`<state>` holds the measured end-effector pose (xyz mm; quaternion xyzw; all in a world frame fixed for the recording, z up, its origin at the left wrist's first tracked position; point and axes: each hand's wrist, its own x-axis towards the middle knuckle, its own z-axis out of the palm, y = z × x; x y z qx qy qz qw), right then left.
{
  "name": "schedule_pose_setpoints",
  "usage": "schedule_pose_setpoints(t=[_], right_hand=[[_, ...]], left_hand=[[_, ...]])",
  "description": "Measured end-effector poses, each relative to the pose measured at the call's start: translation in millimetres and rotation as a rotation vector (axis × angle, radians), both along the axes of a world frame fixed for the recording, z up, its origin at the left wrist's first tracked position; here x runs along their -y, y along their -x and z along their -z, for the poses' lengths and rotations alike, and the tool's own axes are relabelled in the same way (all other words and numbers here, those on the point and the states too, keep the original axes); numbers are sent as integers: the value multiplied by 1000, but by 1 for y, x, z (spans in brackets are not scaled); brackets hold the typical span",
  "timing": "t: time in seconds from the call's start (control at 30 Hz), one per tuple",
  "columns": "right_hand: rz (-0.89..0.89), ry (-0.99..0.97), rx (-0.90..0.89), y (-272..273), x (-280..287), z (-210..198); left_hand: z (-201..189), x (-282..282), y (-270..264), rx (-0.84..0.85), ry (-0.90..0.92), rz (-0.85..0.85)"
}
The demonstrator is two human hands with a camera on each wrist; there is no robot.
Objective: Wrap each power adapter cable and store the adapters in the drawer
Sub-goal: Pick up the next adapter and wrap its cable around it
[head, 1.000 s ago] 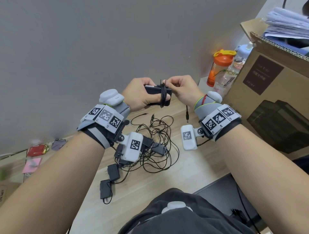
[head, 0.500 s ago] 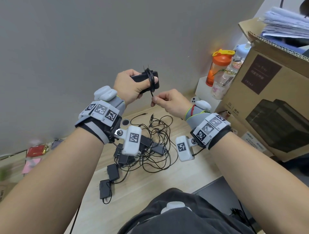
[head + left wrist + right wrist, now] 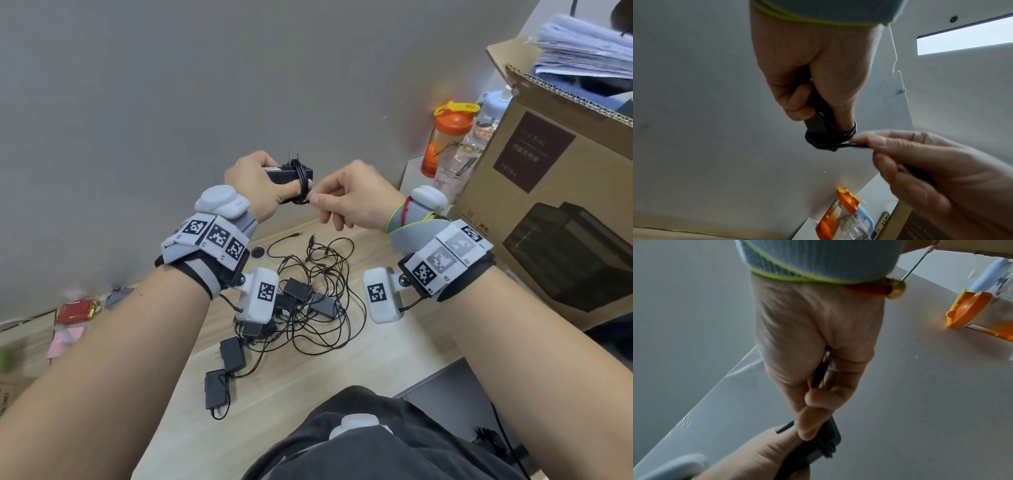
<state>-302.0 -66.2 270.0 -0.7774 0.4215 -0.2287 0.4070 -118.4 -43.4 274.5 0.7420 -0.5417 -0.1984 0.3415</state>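
Note:
My left hand grips a black power adapter held up in front of the grey wall, prongs pointing up. Its thin black cable is wound in several loops round the adapter's body and over my thumb. My right hand pinches the cable's free end just right of the coil, and the plug tip lies in that palm. On the wooden desk below lies a tangle of several more black adapters and loose cables. No drawer is in view.
A large cardboard box stands at the right with papers on top. An orange-lidded bottle and a clear bottle stand on a white block by the wall. Coloured items lie at the far left.
My right hand rose from below the adapter to beside the coil, holding the cable end close to it. My left hand turned the adapter so its prongs point up.

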Motion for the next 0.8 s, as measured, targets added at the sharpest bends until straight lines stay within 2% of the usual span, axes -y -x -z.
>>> schedule_pose_setpoints(t=[0.13, 0.27, 0.4, 0.53, 0.67, 0.8], right_hand=[[25, -113, 288, 0, 6, -6], [10, -195, 439, 1, 9, -10], [1, -159, 455, 2, 10, -5], [98, -69, 458, -1, 10, 1], [162, -114, 521, -4, 7, 2], [171, -179, 484, -7, 2, 3]], left_hand=[[0, -3, 6, 0, -16, 55], [-1, -7, 11, -29, -33, 110], [-3, -7, 12, -77, -59, 158], [-3, -8, 14, -128, -74, 245], [3, -6, 12, -194, -71, 263], [6, -1, 12, -276, -64, 209]])
